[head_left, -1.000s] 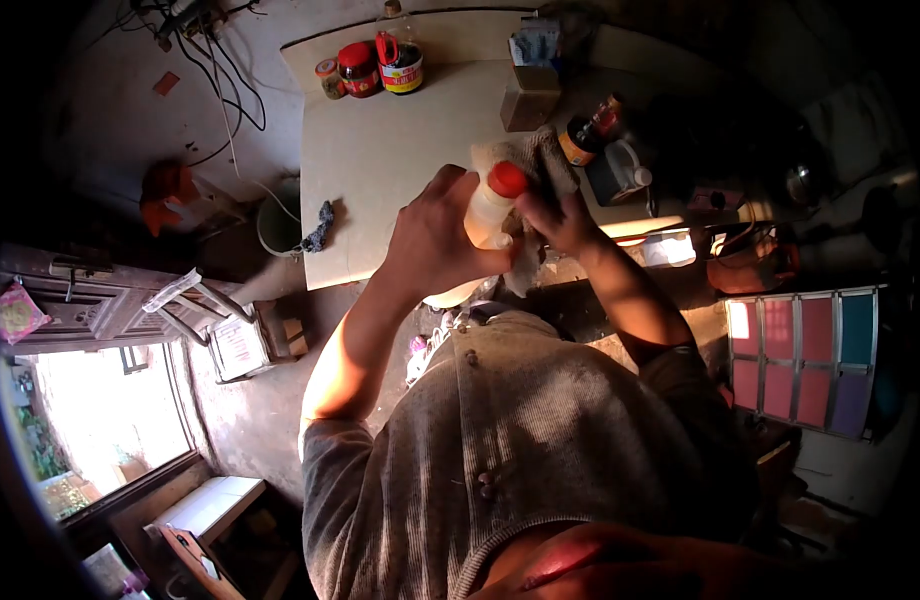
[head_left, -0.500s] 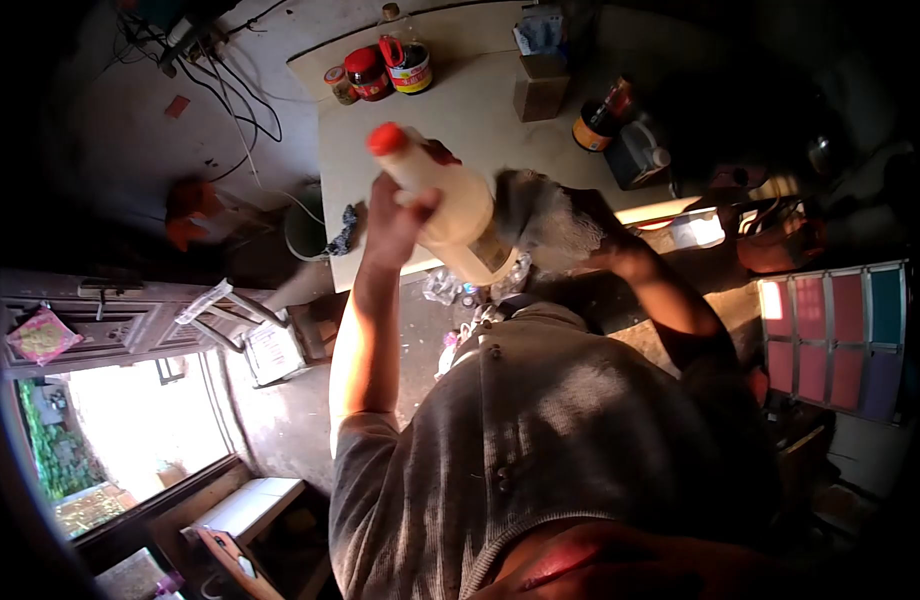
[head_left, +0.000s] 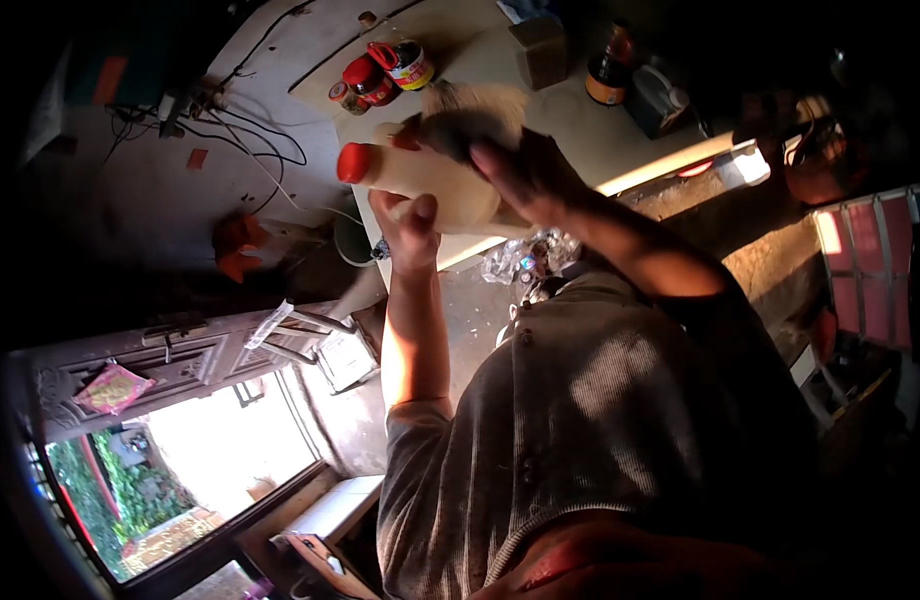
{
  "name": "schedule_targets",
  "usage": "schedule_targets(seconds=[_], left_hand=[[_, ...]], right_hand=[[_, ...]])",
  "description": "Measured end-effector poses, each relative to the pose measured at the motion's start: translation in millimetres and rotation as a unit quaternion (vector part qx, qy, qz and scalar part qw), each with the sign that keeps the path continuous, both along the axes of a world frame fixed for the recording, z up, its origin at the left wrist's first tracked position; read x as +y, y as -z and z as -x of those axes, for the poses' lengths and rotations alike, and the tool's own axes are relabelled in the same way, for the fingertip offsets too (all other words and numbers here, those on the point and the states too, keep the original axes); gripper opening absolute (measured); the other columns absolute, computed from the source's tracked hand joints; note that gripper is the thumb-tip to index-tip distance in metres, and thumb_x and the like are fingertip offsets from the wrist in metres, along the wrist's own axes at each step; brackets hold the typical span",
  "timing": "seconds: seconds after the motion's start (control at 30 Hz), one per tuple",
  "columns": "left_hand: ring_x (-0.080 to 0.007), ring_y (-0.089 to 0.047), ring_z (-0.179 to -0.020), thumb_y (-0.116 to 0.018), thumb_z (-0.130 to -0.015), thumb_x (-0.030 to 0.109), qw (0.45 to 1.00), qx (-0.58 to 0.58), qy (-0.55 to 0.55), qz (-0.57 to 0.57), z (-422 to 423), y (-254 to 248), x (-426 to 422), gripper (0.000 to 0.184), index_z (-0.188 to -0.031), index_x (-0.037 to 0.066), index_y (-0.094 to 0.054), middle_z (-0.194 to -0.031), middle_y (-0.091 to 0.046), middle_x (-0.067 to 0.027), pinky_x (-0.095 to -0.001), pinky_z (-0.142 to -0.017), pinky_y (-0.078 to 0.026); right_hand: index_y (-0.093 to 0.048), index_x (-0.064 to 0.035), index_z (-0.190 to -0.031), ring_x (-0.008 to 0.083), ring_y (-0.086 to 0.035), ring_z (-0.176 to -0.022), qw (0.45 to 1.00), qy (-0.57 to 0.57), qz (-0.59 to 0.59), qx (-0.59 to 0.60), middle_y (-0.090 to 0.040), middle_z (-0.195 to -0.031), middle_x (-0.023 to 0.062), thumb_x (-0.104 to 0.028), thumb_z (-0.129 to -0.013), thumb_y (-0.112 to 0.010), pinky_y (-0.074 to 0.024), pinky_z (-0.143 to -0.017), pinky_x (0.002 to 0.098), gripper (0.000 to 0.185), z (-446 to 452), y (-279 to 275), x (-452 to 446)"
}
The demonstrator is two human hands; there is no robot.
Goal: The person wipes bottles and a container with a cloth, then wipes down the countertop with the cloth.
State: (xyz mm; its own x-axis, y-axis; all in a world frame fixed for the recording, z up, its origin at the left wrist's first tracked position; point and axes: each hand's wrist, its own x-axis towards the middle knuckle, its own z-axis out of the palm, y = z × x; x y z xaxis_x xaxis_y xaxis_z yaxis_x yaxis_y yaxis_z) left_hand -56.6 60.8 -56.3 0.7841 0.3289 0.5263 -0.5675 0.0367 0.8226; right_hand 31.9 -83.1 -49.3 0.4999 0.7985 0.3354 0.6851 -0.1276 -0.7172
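A pale plastic bottle with a red cap (head_left: pixel 420 180) lies tilted in the air over the near edge of the counter, its cap pointing left. My left hand (head_left: pixel 408 228) is wrapped round the bottle just below the cap, seen from its near side. On the bottle's far right side, my right hand (head_left: pixel 520 175) presses a grey-brown cloth (head_left: pixel 470 118) against it. The cloth is blurred by motion, and it hides part of the bottle's body.
Jars with red lids (head_left: pixel 368 80) and a dark sauce bottle (head_left: pixel 410 66) stand at the counter's back left. Farther right are a square container (head_left: pixel 538 52), an orange-labelled jar (head_left: pixel 606 80) and a dark jug (head_left: pixel 657 100). A bucket (head_left: pixel 352 240) is left of the counter.
The bottle has gone from upright to tilted, cap to the left, in my left hand. My right hand with the cloth has moved onto its far side. The view has turned.
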Motion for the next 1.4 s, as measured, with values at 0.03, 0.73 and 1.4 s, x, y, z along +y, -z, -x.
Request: schedule_targets(seconds=[0.03, 0.73, 1.4], left_hand=[[-0.0237, -0.049, -0.106, -0.06, -0.07, 0.043, 1.0, 0.009, 0.006, -0.003, 1, 5, 1, 0.072, -0.121, -0.003, -0.039, -0.116, -0.048, -0.014, -0.0369, -0.09, -0.04], [-0.0281, -0.054, -0.092, -0.045, -0.08, 0.031, 0.959, 0.055, -0.192, 0.201, -1, -34, 8, 0.046, -0.108, -0.005, -0.046, -0.1, -0.051, -0.0159, -0.0394, -0.079, -0.046], [-0.0256, -0.052, -0.098, -0.047, -0.082, 0.036, 0.923, -0.003, -0.225, 0.313, -6, -60, -7, 0.041, -0.105, 0.003, -0.048, -0.1, -0.052, -0.0103, -0.0403, -0.085, -0.044]], right_hand=[[-0.052, -0.0081, -0.109, 0.0356, -0.059, -0.082, 0.992, 0.009, -0.1, 0.075, -0.058, -0.097, 0.0186, -0.04, -0.087, -0.044, -0.0478, -0.068, 0.0404, 0.04, 0, -3, 2], [-0.062, -0.0082, -0.094, 0.0334, -0.042, -0.11, 0.956, -0.032, -0.17, -0.238, -0.051, -0.109, 0.0123, -0.041, -0.074, -0.066, -0.0299, -0.097, 0.0461, 0.039, 34, 0, -17], [-0.045, -0.0205, -0.121, 0.0262, -0.042, -0.116, 0.936, -0.207, -0.181, 0.22, -0.044, -0.123, 0.004, -0.028, -0.083, -0.049, -0.031, -0.1, 0.0453, 0.039, -11, 53, -14]])
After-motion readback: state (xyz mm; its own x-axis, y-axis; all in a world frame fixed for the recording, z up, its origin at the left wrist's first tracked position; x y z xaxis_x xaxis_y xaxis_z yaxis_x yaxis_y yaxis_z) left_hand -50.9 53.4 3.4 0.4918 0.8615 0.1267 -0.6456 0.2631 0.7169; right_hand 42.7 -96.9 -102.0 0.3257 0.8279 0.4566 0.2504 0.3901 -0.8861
